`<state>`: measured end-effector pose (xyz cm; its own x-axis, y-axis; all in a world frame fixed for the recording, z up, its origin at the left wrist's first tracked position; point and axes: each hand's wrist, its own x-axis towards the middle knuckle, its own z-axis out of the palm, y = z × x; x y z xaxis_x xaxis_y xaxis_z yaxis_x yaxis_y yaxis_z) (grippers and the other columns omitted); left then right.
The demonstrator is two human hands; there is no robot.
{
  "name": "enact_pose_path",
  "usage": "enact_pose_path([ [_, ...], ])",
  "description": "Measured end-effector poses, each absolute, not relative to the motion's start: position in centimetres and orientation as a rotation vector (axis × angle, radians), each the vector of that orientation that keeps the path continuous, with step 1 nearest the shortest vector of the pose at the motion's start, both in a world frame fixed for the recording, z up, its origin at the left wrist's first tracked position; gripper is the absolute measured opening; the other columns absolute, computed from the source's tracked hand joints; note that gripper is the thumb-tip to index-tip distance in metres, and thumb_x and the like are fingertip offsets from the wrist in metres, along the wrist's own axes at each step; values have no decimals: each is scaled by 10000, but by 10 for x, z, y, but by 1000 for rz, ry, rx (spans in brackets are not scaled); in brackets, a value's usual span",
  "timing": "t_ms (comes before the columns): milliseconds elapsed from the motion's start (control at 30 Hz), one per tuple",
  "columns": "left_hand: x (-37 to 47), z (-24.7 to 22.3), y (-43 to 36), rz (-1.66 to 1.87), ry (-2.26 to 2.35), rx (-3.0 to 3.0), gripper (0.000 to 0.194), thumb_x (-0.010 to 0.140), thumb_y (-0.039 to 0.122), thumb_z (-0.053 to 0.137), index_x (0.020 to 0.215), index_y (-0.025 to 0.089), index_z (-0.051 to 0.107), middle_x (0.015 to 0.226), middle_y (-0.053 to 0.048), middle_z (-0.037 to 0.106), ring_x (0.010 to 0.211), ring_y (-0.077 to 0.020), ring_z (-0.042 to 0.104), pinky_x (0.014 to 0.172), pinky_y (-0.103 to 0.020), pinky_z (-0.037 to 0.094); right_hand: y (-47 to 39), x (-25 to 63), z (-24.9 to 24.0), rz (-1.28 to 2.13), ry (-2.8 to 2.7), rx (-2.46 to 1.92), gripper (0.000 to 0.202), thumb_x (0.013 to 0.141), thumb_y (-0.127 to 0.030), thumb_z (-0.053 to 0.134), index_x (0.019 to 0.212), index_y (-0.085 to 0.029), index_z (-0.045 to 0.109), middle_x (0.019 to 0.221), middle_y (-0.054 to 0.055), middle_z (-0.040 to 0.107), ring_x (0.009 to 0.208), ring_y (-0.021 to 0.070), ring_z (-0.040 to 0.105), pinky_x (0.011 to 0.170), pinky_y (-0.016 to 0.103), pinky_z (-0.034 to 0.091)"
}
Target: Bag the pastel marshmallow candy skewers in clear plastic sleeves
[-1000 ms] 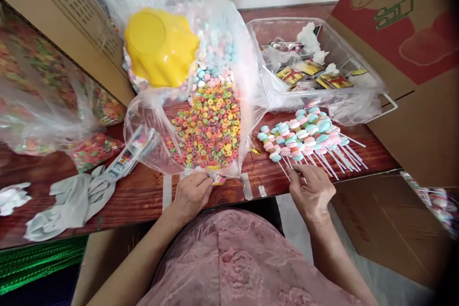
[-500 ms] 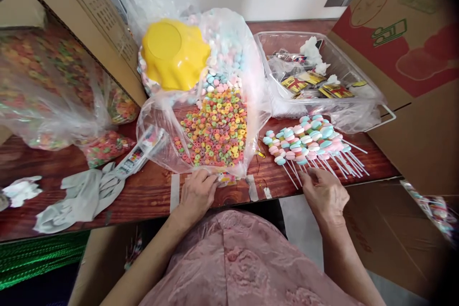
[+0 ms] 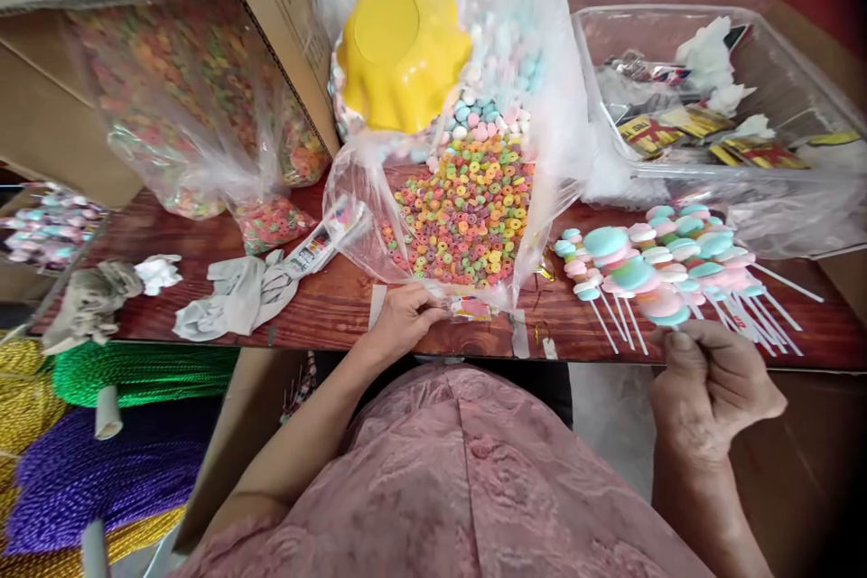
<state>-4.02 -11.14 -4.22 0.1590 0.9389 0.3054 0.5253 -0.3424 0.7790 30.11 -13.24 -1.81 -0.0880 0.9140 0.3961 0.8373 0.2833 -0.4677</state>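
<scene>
My right hand (image 3: pixel 704 388) pinches the stick of a candy skewer (image 3: pixel 637 275), a row of pale blue, pink and yellow-green candies. It is lifted toward me in front of a pile of similar candy skewers (image 3: pixel 718 248), whose white sticks point toward the table's front edge. My left hand (image 3: pixel 406 321) rests at that edge with fingers curled; what they hold, if anything, is hidden. Beside its fingertips lies a small colourful packet (image 3: pixel 472 307), under the rim of a clear plastic bag (image 3: pixel 356 239). Fruit-coloured candy rings (image 3: pixel 467 217) are heaped on the bag, with pastel candies (image 3: pixel 501 63) behind.
An upturned yellow bowl (image 3: pixel 406 54) sits on the pastel candies. At right stands a clear plastic bin (image 3: pixel 610 158) with packets; at left, a cardboard box (image 3: pixel 271 9) with bagged rings. Pale gloves (image 3: pixel 234 289) lie on the table (image 3: pixel 325 307). Bead strands (image 3: pixel 135 379) are below left.
My right hand has drawn one candy skewer up out of the pile toward me. My left hand stays by the packet. The view has shifted left and down.
</scene>
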Motion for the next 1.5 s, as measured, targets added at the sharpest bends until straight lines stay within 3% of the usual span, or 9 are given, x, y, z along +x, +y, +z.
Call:
enact_pose_path([
  [167, -50, -38, -106, 995, 1236, 1878, 104, 859, 193, 680, 778, 170, 741, 716, -23, 698, 659, -123, 619, 626, -233, 442, -130, 281, -3, 244, -2033, -1361, 171, 921, -341, 526, 846, -222, 622, 727, 34, 610, 673, 182, 577, 629, 314, 444],
  [367, -50, -44, -109, 1017, 1367, 1706, 136, 772, 207, 750, 668, 149, 684, 626, 9, 621, 571, -95, 519, 558, -216, 379, -130, 274, 0, 283, -2135, -1115, 99, 907, -145, 555, 857, -223, 587, 720, -14, 608, 645, 128, 585, 622, 263, 448],
  [600, -49, -42, -109, 1011, 1371, 1570, 205, 730, 273, 769, 641, 147, 634, 611, 21, 581, 540, -85, 451, 528, -214, 345, -136, 281, 1, 262, -2117, -1128, 98, 897, -133, 578, 853, -220, 589, 725, -10, 612, 641, 132, 589, 626, 267, 458],
  [900, -49, -42, -110, 992, 1357, 1675, 210, 758, 282, 751, 649, 145, 635, 630, 21, 587, 575, -90, 481, 564, -215, 363, -136, 278, -8, 147, -2246, -1010, 128, 884, -91, 581, 913, -215, 589, 769, 1, 638, 701, 145, 592, 695, 287, 474],
  [1300, -46, -44, -114, 870, 1181, 2114, 228, 885, 279, 642, 691, 168, 597, 698, -20, 623, 681, -138, 559, 682, -269, 435, -126, 264, -7, 50, -2381, -796, 170, 876, -74, 574, 984, -205, 591, 819, 39, 678, 711, 161, 602, 698, 303, 500],
  [1500, -45, -24, -117, 948, 1253, 2266, 94, 871, 232, 625, 790, 191, 606, 1037, -100, 675, 1044, -235, 600, 947, -435, 459, -122, 256, -5, 175, -2258, -833, 138, 882, -90, 562, 928, -213, 606, 748, 5, 656, 662, 140, 597, 657, 277, 484],
])
